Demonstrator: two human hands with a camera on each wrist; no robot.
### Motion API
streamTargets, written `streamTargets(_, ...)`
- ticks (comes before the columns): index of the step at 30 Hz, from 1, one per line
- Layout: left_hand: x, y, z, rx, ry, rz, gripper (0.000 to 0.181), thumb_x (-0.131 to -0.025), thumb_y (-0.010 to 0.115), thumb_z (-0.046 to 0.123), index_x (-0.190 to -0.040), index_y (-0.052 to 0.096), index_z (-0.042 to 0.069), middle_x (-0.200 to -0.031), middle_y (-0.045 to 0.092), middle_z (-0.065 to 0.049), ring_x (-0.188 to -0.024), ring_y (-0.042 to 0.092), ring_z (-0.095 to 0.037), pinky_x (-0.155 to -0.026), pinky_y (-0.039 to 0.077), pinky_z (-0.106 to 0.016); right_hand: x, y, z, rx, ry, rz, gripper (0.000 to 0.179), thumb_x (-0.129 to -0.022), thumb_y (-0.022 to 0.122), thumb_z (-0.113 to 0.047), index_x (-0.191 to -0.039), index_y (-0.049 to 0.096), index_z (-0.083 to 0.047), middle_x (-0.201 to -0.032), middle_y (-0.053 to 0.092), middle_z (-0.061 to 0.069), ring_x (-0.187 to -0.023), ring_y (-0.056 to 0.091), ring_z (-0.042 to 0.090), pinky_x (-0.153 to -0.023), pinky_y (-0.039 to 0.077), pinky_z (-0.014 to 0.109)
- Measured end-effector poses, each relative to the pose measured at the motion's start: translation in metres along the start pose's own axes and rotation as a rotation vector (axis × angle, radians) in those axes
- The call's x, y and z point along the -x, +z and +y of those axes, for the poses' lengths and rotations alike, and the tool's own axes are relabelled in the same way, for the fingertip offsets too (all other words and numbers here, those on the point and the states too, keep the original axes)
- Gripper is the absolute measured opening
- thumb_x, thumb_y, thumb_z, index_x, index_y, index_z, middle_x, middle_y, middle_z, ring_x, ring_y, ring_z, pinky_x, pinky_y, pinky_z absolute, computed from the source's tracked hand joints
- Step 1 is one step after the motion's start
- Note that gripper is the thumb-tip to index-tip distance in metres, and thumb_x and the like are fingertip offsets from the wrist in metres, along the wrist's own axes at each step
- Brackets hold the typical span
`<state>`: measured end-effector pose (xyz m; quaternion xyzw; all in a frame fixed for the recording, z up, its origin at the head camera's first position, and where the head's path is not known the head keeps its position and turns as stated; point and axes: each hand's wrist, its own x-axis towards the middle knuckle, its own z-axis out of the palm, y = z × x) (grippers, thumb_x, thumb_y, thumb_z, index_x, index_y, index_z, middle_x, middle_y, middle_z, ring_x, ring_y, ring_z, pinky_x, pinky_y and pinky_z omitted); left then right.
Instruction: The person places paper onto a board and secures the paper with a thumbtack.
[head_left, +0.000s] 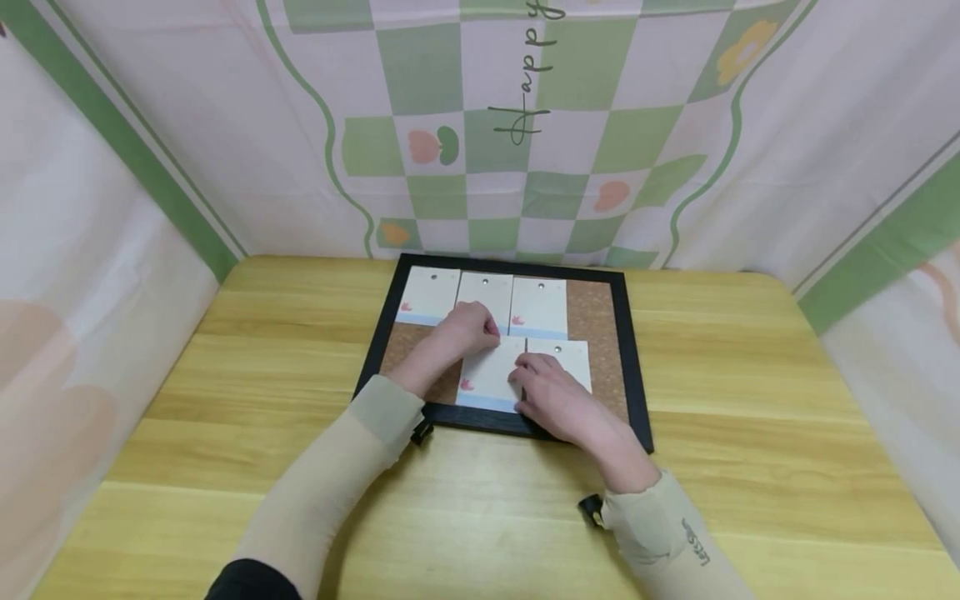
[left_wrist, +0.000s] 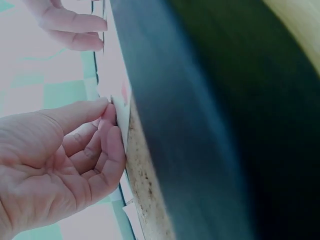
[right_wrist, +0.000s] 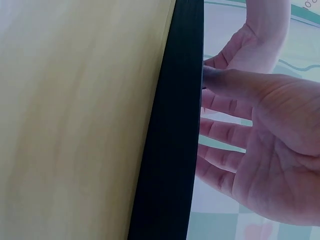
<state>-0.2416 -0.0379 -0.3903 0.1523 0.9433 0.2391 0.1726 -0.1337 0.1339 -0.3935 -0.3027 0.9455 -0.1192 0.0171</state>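
Observation:
A black-framed corkboard (head_left: pixel 597 312) lies on the table with several white cards on it. At the top edge of the lower left card (head_left: pixel 489 375), my left hand (head_left: pixel 468 327) pinches a small thumbtack (left_wrist: pixel 111 100) between thumb and index finger; the fingertips mostly hide it. My right hand (head_left: pixel 558 398) rests its spread fingertips on the right side of that card and on the lower right card (head_left: pixel 576 357). In the right wrist view, the fingers (right_wrist: pixel 225 132) reach over the frame, their tips hidden behind it.
Along the board's upper part sit three more cards, the left card (head_left: pixel 427 293), the middle card (head_left: pixel 483 292) and the right card (head_left: pixel 539 307), each with a silver tack. The wooden table (head_left: pixel 750 400) surrounds the board. A patterned curtain (head_left: pixel 495 192) hangs behind it.

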Motion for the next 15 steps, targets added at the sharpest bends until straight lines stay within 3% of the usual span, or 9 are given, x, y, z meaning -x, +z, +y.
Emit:
streamTargets(5, 0.008, -0.007, -0.002, -0.002, 0.052, -0.053, 0.02, -0.098, 0.065, 0.025, -0.107, 0.077, 0.011, -0.102, 0.076, -0.004, -0.088, 0.066, -0.017, -0.079, 0.053, -0.03, 0.0, -0.004, 0.002, -0.031, 0.014, -0.004, 0.028, -0.089, 0.074, -0.013, -0.113, 0.067, -0.001, -0.128, 0.06, 0.02, -0.125, 0.053, 0.038, -0.109, 0.044, 0.05)
streamTargets(9, 0.019, -0.017, -0.01, -0.008, 0.153, -0.101, 0.03, -0.1, 0.062, 0.03, -0.121, 0.071, 0.011, -0.114, 0.074, -0.004, -0.103, 0.067, -0.017, -0.091, 0.054, -0.033, 0.001, -0.014, 0.006, -0.087, 0.055, 0.005, 0.033, -0.093, 0.071, -0.016, -0.121, 0.064, 0.001, -0.131, 0.062, 0.02, -0.128, 0.054, 0.037, -0.11, 0.043, 0.051)
streamTargets(12, 0.028, -0.025, -0.02, 0.004, 0.185, -0.066, 0.036, -0.101, 0.059, 0.032, -0.13, 0.066, 0.011, -0.122, 0.071, -0.005, -0.114, 0.065, -0.02, -0.1, 0.052, -0.037, 0.005, -0.024, 0.013, -0.125, 0.093, 0.024, 0.038, -0.096, 0.067, -0.018, -0.128, 0.061, 0.002, -0.133, 0.062, 0.021, -0.129, 0.055, 0.038, -0.11, 0.044, 0.053)
streamTargets(15, 0.039, -0.033, -0.031, 0.017, 0.13, 0.023, 0.04, -0.102, 0.057, 0.034, -0.135, 0.063, 0.014, -0.13, 0.068, -0.005, -0.12, 0.063, -0.022, -0.103, 0.05, -0.042, 0.01, -0.033, 0.023, -0.147, 0.157, 0.038, 0.041, -0.099, 0.063, -0.022, -0.133, 0.058, 0.0, -0.136, 0.061, 0.02, -0.13, 0.054, 0.039, -0.11, 0.042, 0.056)
